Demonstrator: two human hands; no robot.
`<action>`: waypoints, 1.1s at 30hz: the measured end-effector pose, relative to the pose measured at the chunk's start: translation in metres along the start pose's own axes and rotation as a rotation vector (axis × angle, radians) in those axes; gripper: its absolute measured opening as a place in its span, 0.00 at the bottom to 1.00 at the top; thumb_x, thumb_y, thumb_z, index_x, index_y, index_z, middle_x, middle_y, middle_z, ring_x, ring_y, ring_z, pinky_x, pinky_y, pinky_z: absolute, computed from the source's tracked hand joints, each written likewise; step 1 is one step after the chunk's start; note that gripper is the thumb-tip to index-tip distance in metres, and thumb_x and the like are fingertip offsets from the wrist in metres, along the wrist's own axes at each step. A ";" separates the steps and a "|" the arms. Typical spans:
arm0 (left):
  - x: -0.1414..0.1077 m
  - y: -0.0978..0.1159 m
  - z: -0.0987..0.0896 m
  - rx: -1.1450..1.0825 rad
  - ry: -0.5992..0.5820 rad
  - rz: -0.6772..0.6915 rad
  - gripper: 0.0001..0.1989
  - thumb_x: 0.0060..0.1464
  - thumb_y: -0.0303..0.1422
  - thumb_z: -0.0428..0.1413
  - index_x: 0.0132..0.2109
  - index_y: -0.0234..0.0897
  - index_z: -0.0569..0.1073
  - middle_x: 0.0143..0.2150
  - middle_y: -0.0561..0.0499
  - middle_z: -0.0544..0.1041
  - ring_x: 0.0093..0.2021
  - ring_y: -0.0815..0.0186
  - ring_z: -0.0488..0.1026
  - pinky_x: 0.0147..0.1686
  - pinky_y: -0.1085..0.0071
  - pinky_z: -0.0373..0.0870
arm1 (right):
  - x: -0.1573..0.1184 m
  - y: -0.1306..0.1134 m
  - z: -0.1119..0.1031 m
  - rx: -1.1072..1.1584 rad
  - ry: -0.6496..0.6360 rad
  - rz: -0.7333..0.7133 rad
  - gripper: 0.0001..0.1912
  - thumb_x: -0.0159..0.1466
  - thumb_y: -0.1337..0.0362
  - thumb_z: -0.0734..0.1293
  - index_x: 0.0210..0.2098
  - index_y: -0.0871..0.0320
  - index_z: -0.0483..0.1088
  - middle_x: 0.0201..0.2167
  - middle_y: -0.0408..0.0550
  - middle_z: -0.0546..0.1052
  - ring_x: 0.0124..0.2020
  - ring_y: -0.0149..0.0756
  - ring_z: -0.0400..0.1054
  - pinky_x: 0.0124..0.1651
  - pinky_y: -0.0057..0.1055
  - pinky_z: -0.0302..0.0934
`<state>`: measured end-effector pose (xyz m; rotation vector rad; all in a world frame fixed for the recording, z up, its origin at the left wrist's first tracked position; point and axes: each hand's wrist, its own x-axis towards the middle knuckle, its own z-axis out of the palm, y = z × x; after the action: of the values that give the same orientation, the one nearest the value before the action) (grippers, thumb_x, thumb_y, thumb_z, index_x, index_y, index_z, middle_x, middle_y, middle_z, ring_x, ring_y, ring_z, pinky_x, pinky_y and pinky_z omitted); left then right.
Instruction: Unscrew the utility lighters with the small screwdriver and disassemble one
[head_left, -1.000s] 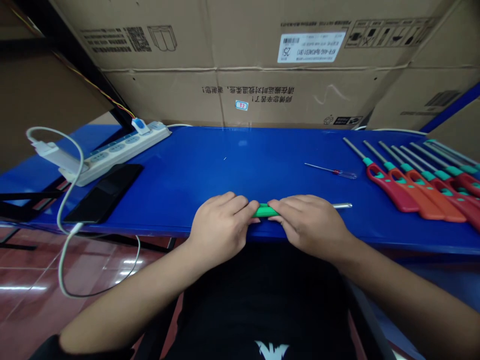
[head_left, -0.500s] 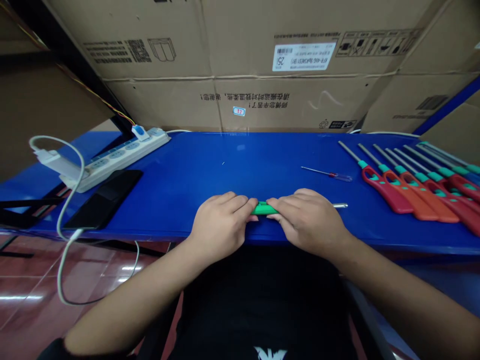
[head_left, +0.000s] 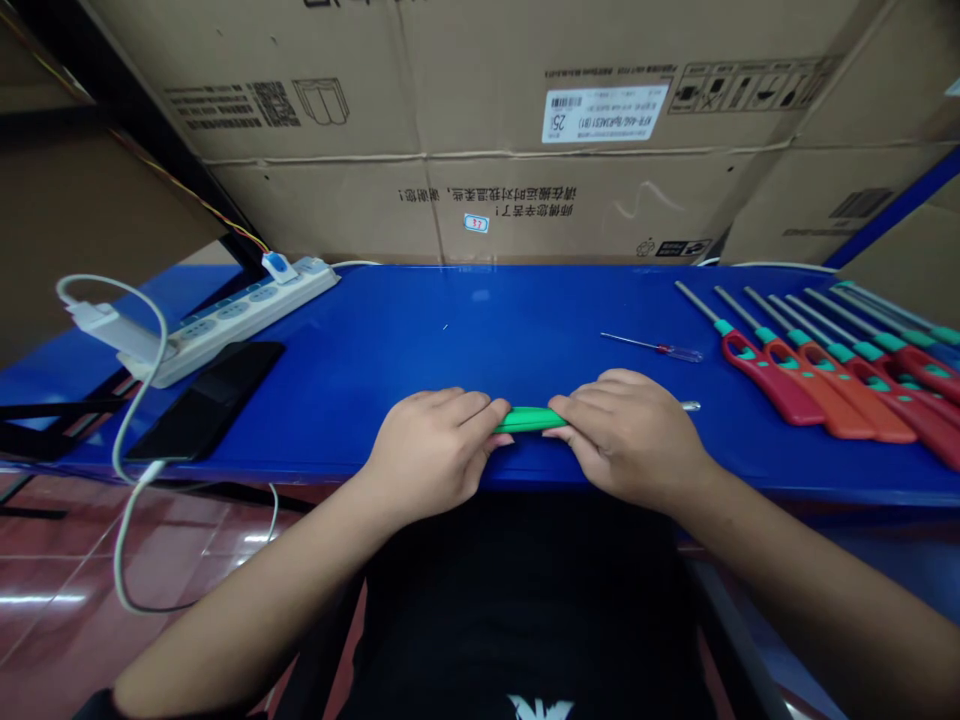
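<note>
Both hands grip a green long-nosed lighter [head_left: 531, 419] held level over the front edge of the blue table. My left hand [head_left: 435, 445] is closed around its left end, fingers on top and thumb beneath. Closed over the right part is my right hand [head_left: 634, 435], with the metal nozzle tip showing just beyond its knuckles. Only the green middle stretch of the body shows between the hands; the rest is hidden by the fingers. A small screwdriver [head_left: 679, 352] with a clear handle lies behind my right hand.
Several red and orange long-nosed lighters [head_left: 776, 380] lie in a row on the right of the blue table [head_left: 375, 340]. On the left are a black phone [head_left: 206, 400], a white power strip [head_left: 240, 318] and a looping white cable [head_left: 122, 500]. Cardboard [head_left: 480, 100] stands behind.
My hands have spread slightly apart along the lighter, so more of its green body shows between them. Both still grip it.
</note>
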<state>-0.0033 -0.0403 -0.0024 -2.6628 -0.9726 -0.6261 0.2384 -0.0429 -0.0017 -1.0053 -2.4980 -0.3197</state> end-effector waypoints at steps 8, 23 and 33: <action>0.013 0.003 0.005 0.102 -0.128 0.021 0.18 0.69 0.42 0.45 0.43 0.35 0.74 0.31 0.50 0.78 0.29 0.61 0.76 0.26 0.65 0.66 | 0.000 -0.003 0.009 -0.022 -0.010 0.007 0.11 0.68 0.66 0.62 0.42 0.63 0.77 0.32 0.49 0.82 0.33 0.38 0.75 0.43 0.38 0.59; 0.006 -0.006 0.004 0.096 -0.035 -0.053 0.14 0.67 0.38 0.47 0.45 0.35 0.75 0.35 0.48 0.82 0.32 0.60 0.77 0.29 0.64 0.68 | -0.032 0.038 -0.036 -0.044 -0.089 0.155 0.15 0.68 0.57 0.64 0.47 0.57 0.77 0.41 0.53 0.82 0.44 0.45 0.74 0.49 0.46 0.65; 0.012 0.007 0.011 0.014 0.059 0.045 0.14 0.64 0.31 0.51 0.55 0.35 0.73 0.48 0.48 0.82 0.39 0.60 0.81 0.35 0.62 0.75 | -0.014 0.007 -0.015 0.054 -0.073 0.077 0.13 0.70 0.64 0.61 0.47 0.61 0.74 0.40 0.52 0.81 0.40 0.41 0.73 0.48 0.40 0.64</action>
<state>0.0133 -0.0352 -0.0066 -2.6309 -0.8949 -0.6814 0.2568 -0.0523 0.0050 -1.1069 -2.5107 -0.1934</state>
